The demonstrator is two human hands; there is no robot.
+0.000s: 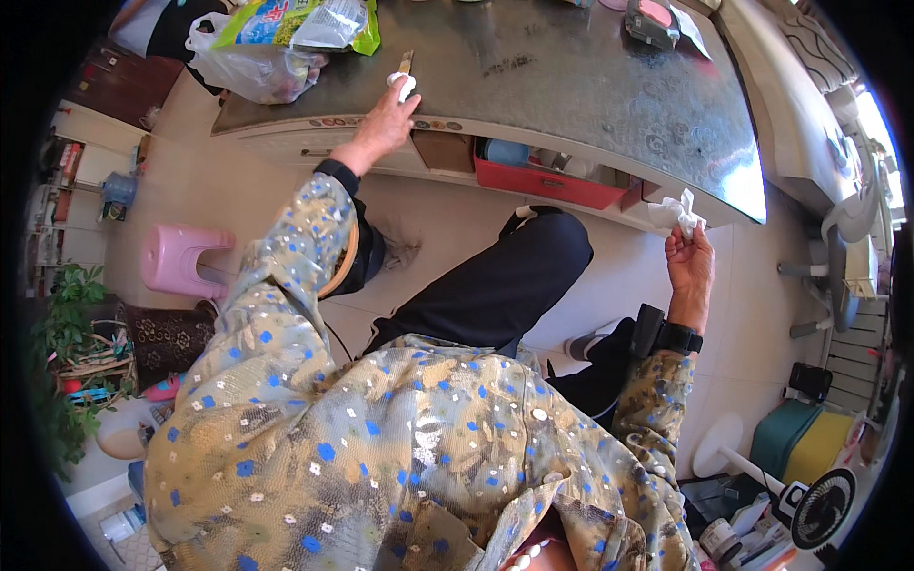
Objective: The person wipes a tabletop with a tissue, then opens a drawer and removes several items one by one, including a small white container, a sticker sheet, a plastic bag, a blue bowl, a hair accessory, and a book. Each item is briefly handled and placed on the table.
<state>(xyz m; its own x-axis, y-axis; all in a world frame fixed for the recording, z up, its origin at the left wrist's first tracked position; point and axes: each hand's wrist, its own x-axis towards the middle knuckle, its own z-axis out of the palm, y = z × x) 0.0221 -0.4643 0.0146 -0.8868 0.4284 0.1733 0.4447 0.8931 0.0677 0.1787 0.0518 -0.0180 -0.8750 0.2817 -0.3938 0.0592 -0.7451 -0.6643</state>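
Observation:
My left hand (pixel 382 127) reaches over the near edge of a dark, glossy tabletop (pixel 557 93). Its fingers press on a small wad of white tissue (pixel 403 84). A narrow yellowish-brown strip (pixel 406 61) extends beyond the wad; I cannot tell whether it is held or lies on the table. Off the table's right front corner, my right hand (pixel 690 260) pinches a crumpled white tissue (pixel 678 213) between thumb and fingers.
A clear plastic bag (pixel 246 75) and a green-blue packet (pixel 300 25) occupy the table's left end. Under the tabletop, a red drawer (pixel 546 182) stands pulled out. A pink stool (pixel 178 260) is at left, and a small black fan (pixel 822 508) at lower right.

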